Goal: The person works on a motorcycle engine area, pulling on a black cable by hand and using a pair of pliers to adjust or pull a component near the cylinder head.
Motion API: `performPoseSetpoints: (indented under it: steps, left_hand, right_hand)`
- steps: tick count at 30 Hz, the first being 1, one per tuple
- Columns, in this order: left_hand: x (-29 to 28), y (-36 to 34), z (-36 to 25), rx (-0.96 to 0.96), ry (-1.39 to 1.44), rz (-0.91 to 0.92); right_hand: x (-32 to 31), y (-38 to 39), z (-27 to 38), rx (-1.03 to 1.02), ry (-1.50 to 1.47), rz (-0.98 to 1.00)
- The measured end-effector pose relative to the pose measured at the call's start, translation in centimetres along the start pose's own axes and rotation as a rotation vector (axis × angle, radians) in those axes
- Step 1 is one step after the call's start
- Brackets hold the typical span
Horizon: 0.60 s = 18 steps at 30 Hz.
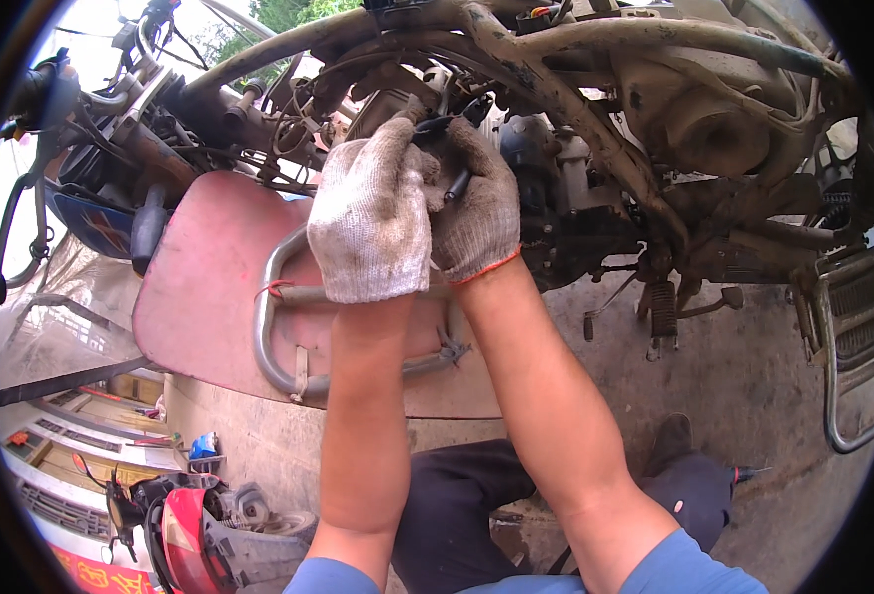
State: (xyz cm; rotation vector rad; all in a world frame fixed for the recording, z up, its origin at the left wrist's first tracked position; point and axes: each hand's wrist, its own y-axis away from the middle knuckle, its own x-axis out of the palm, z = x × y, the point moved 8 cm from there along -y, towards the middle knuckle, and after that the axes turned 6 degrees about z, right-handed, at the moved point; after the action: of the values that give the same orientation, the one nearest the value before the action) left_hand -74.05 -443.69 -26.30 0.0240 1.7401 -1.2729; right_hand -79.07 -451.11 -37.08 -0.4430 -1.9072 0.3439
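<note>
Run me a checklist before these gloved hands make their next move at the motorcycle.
1. Hand cover: ok; the left grip and right grip both wear knitted gloves.
2. Forearm cover: not ok; the forearms are bare between gloves and sleeves.
3. Black rod secure: cannot tell; it shows against the right glove, partly hidden by the fingers.
4. Clear view of the fingertips' contact with the motorcycle: not ok; the gloves block much of it.
5. Curved metal bar stable: cannot tell; it overlaps the pink panel in view, its support unclear.
</note>
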Motion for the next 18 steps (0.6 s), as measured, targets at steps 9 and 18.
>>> performPoseSetpoints:
  steps: [9,18]
  left_hand:
    - [2.5,5.9,-1.5,0.104,0.02,0.073]
    - [1.4,4.0,2.3,-0.233,0.409,-0.005]
  right_hand:
    - [-4.5,3.0,1.2,0.085,0.099,0.075]
    - [2.4,5.1,3.3,-0.755,1.441,0.297]
